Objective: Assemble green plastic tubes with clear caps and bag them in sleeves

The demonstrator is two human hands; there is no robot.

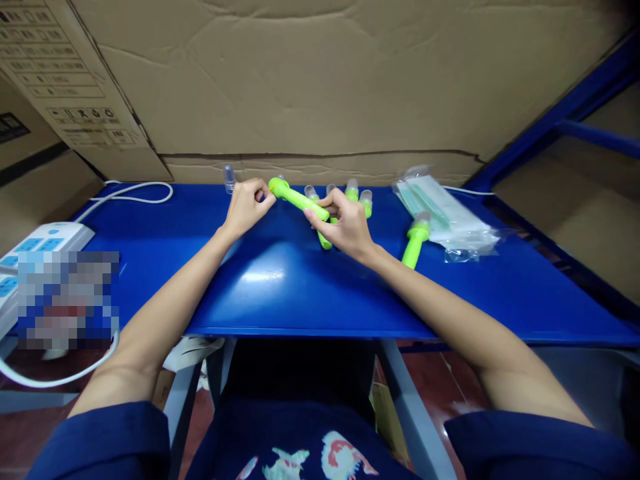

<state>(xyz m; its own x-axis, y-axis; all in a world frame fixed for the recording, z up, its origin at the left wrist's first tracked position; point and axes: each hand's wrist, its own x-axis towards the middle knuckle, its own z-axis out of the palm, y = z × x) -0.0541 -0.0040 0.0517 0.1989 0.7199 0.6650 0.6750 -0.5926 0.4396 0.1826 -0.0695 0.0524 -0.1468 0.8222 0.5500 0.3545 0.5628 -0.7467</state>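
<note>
My right hand grips the narrow end of a lime-green plastic stick with a wider round head, holding it tilted above the table. At that head, the thumb and forefinger of my left hand are pinched together; a small orange-yellow spot shows there, but what the fingertips hold is too small to make out. Just behind my left hand stands a clear plastic cap. Several similar green sticks with clear caps, such as one capped stick, lie behind and under my right hand, which partly hides them.
Another capped green stick lies on the blue table at right, beside a clear bag of face masks. A white power strip with a cable occupies the left. Cardboard closes off the back.
</note>
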